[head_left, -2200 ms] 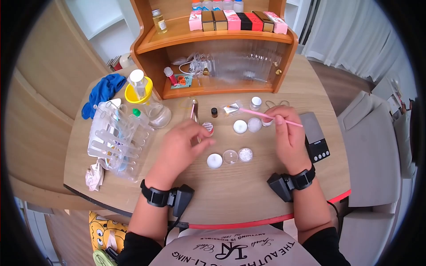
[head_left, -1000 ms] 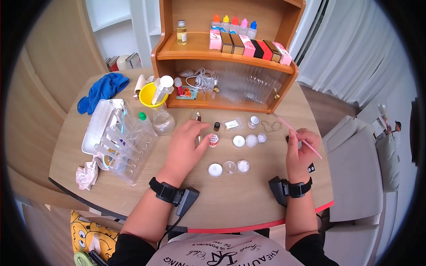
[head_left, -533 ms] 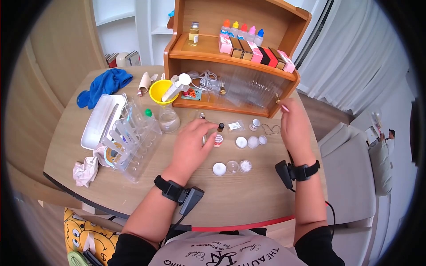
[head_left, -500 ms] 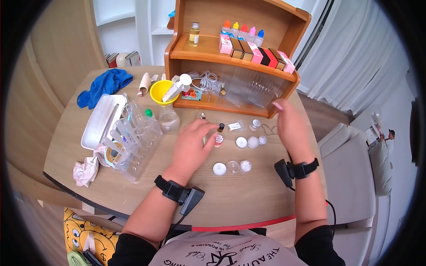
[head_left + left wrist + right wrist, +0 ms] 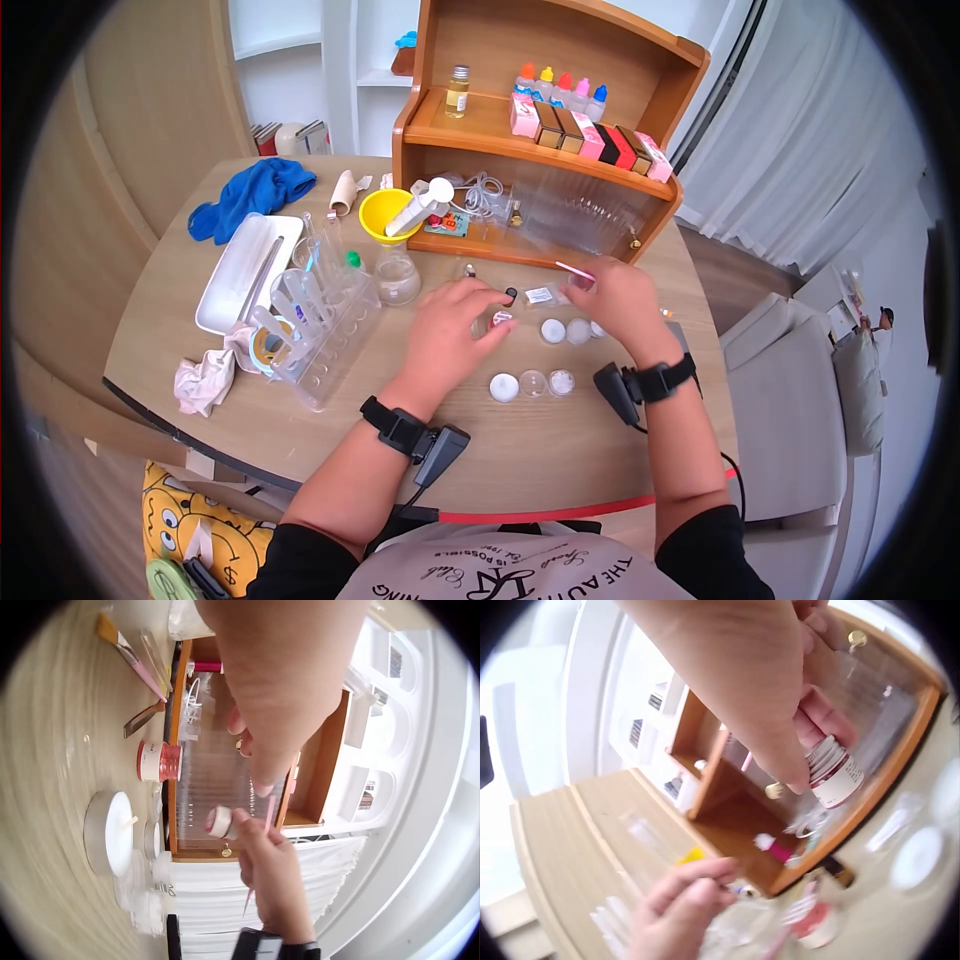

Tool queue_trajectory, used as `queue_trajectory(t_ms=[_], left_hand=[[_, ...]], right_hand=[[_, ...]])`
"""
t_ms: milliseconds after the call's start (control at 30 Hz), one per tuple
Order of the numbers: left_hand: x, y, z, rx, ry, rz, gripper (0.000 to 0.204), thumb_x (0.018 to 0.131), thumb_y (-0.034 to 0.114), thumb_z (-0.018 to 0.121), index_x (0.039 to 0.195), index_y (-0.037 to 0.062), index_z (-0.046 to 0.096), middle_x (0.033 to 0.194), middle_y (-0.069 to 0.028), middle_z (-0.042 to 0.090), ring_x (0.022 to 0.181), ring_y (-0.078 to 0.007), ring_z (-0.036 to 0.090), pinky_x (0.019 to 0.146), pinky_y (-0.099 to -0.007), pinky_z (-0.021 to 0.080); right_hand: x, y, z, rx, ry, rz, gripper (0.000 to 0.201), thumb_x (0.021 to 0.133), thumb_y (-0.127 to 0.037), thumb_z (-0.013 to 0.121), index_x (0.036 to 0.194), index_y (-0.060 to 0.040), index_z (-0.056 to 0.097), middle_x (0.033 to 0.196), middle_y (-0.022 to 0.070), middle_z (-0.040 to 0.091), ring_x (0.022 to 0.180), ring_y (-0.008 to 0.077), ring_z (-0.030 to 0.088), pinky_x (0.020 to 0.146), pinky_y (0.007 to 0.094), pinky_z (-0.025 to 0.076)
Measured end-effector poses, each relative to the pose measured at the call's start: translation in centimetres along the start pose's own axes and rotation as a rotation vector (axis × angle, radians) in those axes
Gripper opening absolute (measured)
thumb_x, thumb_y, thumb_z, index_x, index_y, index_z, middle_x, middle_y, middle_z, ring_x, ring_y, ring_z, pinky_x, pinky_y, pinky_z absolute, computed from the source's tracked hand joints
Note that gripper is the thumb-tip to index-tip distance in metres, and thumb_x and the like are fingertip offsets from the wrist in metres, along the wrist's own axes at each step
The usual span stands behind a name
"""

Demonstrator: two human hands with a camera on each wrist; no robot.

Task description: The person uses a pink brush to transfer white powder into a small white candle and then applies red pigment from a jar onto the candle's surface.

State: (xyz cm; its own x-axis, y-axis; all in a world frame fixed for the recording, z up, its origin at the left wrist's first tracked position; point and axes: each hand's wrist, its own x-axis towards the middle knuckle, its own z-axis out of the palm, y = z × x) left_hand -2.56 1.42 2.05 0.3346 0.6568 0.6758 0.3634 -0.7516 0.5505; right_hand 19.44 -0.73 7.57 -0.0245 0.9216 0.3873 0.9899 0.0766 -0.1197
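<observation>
My right hand (image 5: 622,308) holds a small jar (image 5: 837,780) with a silver screw lid, a white label and red contents. The same hand keeps a thin pink stick (image 5: 574,270) between its fingers. Across from it, my left hand (image 5: 448,335) hovers with thumb and forefinger apart and nothing between them. Just past the left fingertips stands a red jar (image 5: 159,761) with a white label. Behind that jar is a black-capped vial (image 5: 511,296). A clear packet (image 5: 541,297) lies between the hands. Nearer me is a tealight candle (image 5: 504,387).
Clear dishes (image 5: 533,383) sit beside the candle. White and clear round containers (image 5: 553,331) lie near the right wrist. A test tube rack (image 5: 330,345), flask (image 5: 398,277) and white tray (image 5: 250,270) stand left. A wooden shelf (image 5: 480,130) rises behind.
My right hand has swung from the table's right side in over the middle and picked up the silver-lidded jar. My left hand stays beside the red jar.
</observation>
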Motion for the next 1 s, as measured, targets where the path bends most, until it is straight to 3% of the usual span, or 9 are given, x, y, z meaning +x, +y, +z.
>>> queue_trajectory(t_ms=[33, 100, 200, 333, 600, 733, 833, 933, 1000], left_hand=[[0.0, 0.3, 0.0, 0.005, 0.000, -0.006, 0.022, 0.072, 0.016, 0.071, 0.092, 0.0081, 0.065, 0.093, -0.0080, 0.061, 0.087, -0.0267, 0.057, 0.076, -0.0364, 0.045], [0.3, 1.1, -0.1, -0.001, 0.014, 0.034, 0.031, 0.065, 0.021, 0.077, 0.091, 0.0090, 0.065, 0.091, -0.0071, 0.062, 0.088, -0.0256, 0.057, 0.077, -0.0362, 0.044], [0.2, 1.6, -0.2, -0.028, -0.056, -0.052, 0.037, 0.062, 0.023, 0.079, 0.092, 0.0091, 0.064, 0.088, -0.0081, 0.062, 0.086, -0.0260, 0.057, 0.077, -0.0358, 0.044], [-0.2, 0.9, 0.1, 0.030, -0.033, -0.077, 0.040, 0.059, 0.026, 0.081, 0.091, 0.0082, 0.064, 0.085, -0.0092, 0.063, 0.082, -0.0274, 0.057, 0.076, -0.0365, 0.044], [-0.2, 1.2, 0.5, -0.191, -0.084, -0.260, 0.039, 0.066, 0.004, 0.076, 0.103, 0.0045, 0.064, 0.091, -0.0095, 0.065, 0.082, -0.0196, 0.063, 0.071, -0.0285, 0.048], [-0.5, 0.5, 1.5, -0.343, -0.022, -0.247, 0.041, 0.066, 0.005, 0.077, 0.103, 0.0019, 0.060, 0.092, -0.0078, 0.064, 0.084, -0.0176, 0.062, 0.073, -0.0282, 0.049], [-0.4, 1.2, 0.9, -0.274, 0.040, -0.329, 0.042, 0.062, 0.013, 0.080, 0.096, 0.0028, 0.058, 0.085, -0.0093, 0.065, 0.081, -0.0204, 0.064, 0.072, -0.0297, 0.050], [-0.1, 1.7, 0.4, -0.183, -0.067, -0.287, 0.042, 0.063, 0.005, 0.078, 0.097, 0.0012, 0.053, 0.092, -0.0075, 0.063, 0.089, -0.0158, 0.061, 0.076, -0.0274, 0.049], [-0.1, 1.8, 0.5, -0.195, -0.046, -0.319, 0.042, 0.064, 0.006, 0.079, 0.097, 0.0015, 0.053, 0.092, -0.0078, 0.063, 0.087, -0.0160, 0.061, 0.076, -0.0278, 0.049]], right_hand=[[-0.4, -1.5, -1.1, 0.005, -0.004, -0.004, 0.026, 0.071, -0.035, 0.070, 0.074, -0.0098, 0.066, 0.067, 0.0095, 0.063, 0.066, 0.0263, 0.063, 0.059, 0.0356, 0.049], [-1.0, -4.7, -3.0, 0.338, -0.096, 0.013, 0.026, 0.074, -0.035, 0.068, 0.078, -0.0093, 0.066, 0.066, 0.0089, 0.062, 0.061, 0.0272, 0.061, 0.057, 0.0365, 0.048], [-1.4, -6.6, -3.1, 0.391, -0.170, -0.050, 0.028, 0.076, -0.036, 0.068, 0.078, -0.0088, 0.065, 0.064, 0.0085, 0.061, 0.060, 0.0275, 0.060, 0.057, 0.0364, 0.047], [-1.5, -6.7, -2.3, 0.392, -0.144, -0.084, 0.027, 0.077, -0.034, 0.067, 0.080, -0.0081, 0.062, 0.064, 0.0087, 0.060, 0.062, 0.0281, 0.060, 0.057, 0.0367, 0.047], [-1.6, -5.2, -2.3, 0.549, -0.193, -0.286, 0.029, 0.076, -0.022, 0.066, 0.099, -0.0084, 0.054, 0.095, 0.0102, 0.060, 0.084, 0.0295, 0.060, 0.068, 0.0368, 0.047], [-1.9, -5.8, -3.4, 0.650, -0.086, -0.305, 0.027, 0.077, -0.021, 0.065, 0.099, -0.0093, 0.055, 0.095, 0.0096, 0.061, 0.082, 0.0298, 0.060, 0.067, 0.0375, 0.047], [-2.0, -5.9, -3.0, 0.481, -0.162, -0.074, 0.028, 0.078, -0.022, 0.064, 0.102, -0.0102, 0.056, 0.093, 0.0091, 0.062, 0.080, 0.0299, 0.061, 0.067, 0.0372, 0.048], [-2.2, -5.2, -1.8, 0.483, -0.215, -0.107, 0.029, 0.077, -0.027, 0.064, 0.100, -0.0101, 0.057, 0.087, 0.0096, 0.063, 0.076, 0.0298, 0.061, 0.064, 0.0367, 0.048], [-2.4, -4.7, -1.6, 0.531, -0.031, -0.285, 0.027, 0.076, -0.029, 0.065, 0.093, -0.0087, 0.059, 0.083, 0.0106, 0.063, 0.075, 0.0290, 0.061, 0.063, 0.0366, 0.048]])
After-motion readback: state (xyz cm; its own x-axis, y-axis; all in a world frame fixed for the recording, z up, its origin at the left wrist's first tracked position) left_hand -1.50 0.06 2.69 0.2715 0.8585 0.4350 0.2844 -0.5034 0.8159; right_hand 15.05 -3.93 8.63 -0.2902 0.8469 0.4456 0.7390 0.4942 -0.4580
